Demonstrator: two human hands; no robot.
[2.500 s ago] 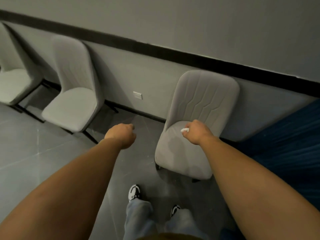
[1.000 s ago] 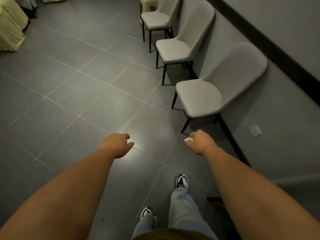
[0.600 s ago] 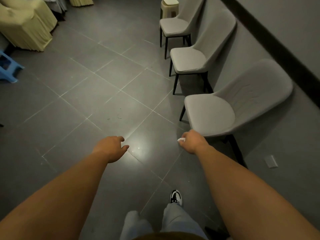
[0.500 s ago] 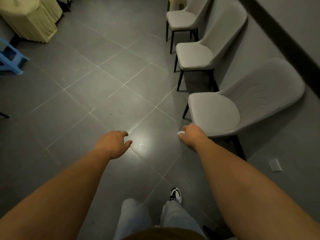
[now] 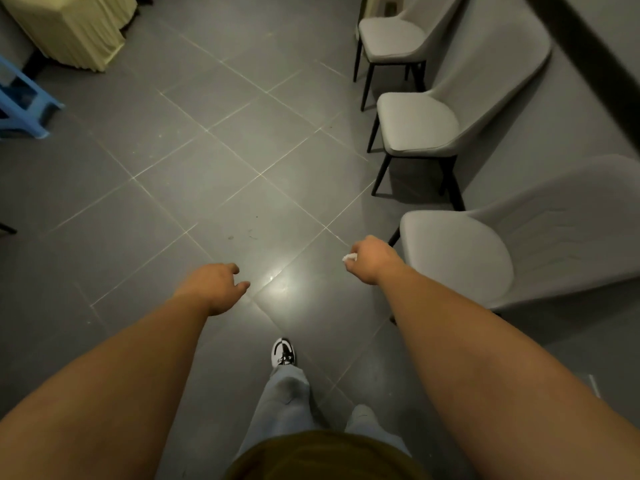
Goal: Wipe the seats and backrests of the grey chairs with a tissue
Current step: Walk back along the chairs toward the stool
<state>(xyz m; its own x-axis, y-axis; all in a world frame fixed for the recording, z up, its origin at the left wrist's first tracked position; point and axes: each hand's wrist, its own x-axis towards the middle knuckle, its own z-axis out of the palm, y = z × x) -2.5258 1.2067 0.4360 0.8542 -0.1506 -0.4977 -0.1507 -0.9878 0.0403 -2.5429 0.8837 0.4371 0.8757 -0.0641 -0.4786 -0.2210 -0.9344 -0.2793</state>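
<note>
Nearest grey chair [image 5: 485,258] drawn closer since earlier frame. Right hand [image 5: 372,259] fisted around tissue [image 5: 349,258], beside seat edge. Left hand [image 5: 216,287] loosely curled, empty, over floor [image 5: 207,188].

Grey chairs [image 5: 485,258] at 3 o'clock: matt upholstery (stitched lines on backrest), thin dark legs. Floor tiles [image 5: 214,188] smooth, slightly glossy. Tissue [image 5: 349,258] white, crumpled paper. Yellow draped cloth [image 5: 72,26] at 11 o'clock.
</note>
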